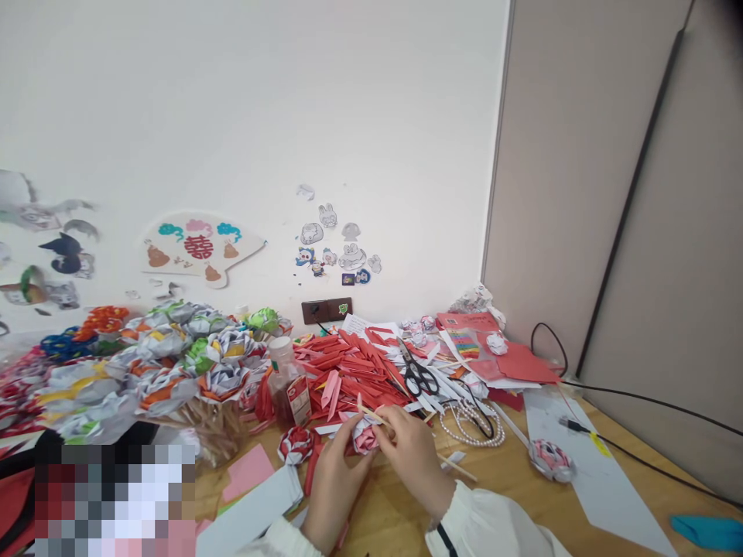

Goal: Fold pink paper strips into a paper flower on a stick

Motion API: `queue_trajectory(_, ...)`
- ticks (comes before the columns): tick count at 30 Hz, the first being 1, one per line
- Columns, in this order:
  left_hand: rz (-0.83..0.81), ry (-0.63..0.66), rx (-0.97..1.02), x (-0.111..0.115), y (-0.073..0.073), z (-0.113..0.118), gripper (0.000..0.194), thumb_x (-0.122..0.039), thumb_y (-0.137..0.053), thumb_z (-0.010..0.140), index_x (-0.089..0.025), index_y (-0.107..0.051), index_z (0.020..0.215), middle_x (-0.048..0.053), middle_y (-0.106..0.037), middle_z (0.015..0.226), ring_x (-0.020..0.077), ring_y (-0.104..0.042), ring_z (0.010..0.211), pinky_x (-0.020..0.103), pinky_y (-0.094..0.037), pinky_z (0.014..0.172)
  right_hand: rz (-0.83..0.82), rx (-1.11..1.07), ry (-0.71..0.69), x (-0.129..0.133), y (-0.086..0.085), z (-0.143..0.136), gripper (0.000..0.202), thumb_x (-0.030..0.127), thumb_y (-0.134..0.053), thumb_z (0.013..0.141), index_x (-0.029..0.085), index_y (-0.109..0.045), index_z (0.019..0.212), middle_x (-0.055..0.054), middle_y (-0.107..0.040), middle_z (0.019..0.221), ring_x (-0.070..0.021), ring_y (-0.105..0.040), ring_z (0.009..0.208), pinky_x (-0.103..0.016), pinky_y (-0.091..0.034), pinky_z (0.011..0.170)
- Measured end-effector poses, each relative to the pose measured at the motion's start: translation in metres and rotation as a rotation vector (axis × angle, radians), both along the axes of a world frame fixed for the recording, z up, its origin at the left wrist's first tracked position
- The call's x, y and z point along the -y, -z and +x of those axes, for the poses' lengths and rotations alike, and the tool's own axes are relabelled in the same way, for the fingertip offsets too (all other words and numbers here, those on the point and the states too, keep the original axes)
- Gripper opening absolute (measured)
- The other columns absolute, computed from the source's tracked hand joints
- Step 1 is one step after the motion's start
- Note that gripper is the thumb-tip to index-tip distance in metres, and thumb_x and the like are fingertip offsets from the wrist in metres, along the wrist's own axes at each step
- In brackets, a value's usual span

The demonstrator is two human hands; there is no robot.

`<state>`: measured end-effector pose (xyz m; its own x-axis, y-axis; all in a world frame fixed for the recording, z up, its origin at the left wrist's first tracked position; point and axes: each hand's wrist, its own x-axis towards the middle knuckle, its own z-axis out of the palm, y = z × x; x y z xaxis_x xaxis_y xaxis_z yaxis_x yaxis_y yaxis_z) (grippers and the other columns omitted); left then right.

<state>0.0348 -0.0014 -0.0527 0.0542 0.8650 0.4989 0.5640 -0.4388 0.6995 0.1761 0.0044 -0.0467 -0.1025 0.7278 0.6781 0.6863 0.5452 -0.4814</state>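
So I'm looking at a wooden desk (500, 473) that's pretty packed: a heap of folded red paper strips (354, 367), a looped white bead string (494, 442), a pink paper sheet (251, 470), and off right a long white sheet (609, 495).

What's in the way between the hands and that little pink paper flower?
Nothing that I can see! The left hand has its fingers around the pink paper flower. The right hand is right next to it, with a pale stick at its fingers by the flower's top edge, but that doesn't seem to block either hand.
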Motion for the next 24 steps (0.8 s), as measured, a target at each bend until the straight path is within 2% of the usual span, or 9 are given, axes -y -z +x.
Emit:
queue_trajectory(4, 0.032, -0.045, -0.079, 0.0014, 0.0006, -0.0009, 0.04, -0.026, -0.059, 0.069, -0.022, -0.054, 0.109, 0.007, -0.066, 0.105, 0.0227, -0.061, 0.095, 0.037, -0.048, 0.083, 0.065, 0.079, 0.037, 0.0025, 0.0002, 0.0006, 0.008, 0.018, -0.049, 0.082, 0.02, -0.057, 0.082, 0.0, -0.06, 0.073, -0.0154, -0.056, 0.067, -0.023, -0.035, 0.059)
queue_trajectory(12, 0.058, -0.077, -0.13, -0.0009, 0.0057, -0.0025, 0.038, -0.028, -0.059, 0.07, -0.022, -0.054, 0.107, 0.007, -0.066, 0.101, 0.0234, -0.061, 0.093, 0.038, -0.048, 0.08, 0.1, 0.139, 0.051, 0.0037, -0.0007, 0.0001, 0.013, 0.014, -0.048, 0.083, 0.02, -0.058, 0.079, 0.0, -0.061, 0.073, -0.015, -0.056, 0.065, -0.024, -0.035, 0.058)
queue_trajectory(19, 0.085, -0.059, -0.138, -0.0004, 0.0054, -0.002, 0.039, -0.028, -0.058, 0.072, -0.023, -0.054, 0.109, 0.007, -0.065, 0.104, 0.0237, -0.06, 0.094, 0.038, -0.047, 0.082, 0.085, 0.188, 0.03, 0.0042, 0.0016, 0.0008, 0.016, 0.01, -0.048, 0.082, 0.02, -0.059, 0.086, -0.001, -0.062, 0.078, -0.0157, -0.057, 0.068, -0.024, -0.037, 0.06)
queue_trajectory(24, 0.095, -0.081, -0.15, 0.0001, 0.0039, -0.0019, 0.039, -0.027, -0.059, 0.071, -0.022, -0.055, 0.11, 0.008, -0.066, 0.102, 0.0237, -0.061, 0.092, 0.037, -0.048, 0.08, 0.13, 0.309, 0.063, 0.0033, 0.0019, 0.0018, 0.018, 0.01, -0.046, 0.083, 0.019, -0.059, 0.092, -0.003, -0.061, 0.077, -0.0169, -0.057, 0.067, -0.025, -0.038, 0.058)
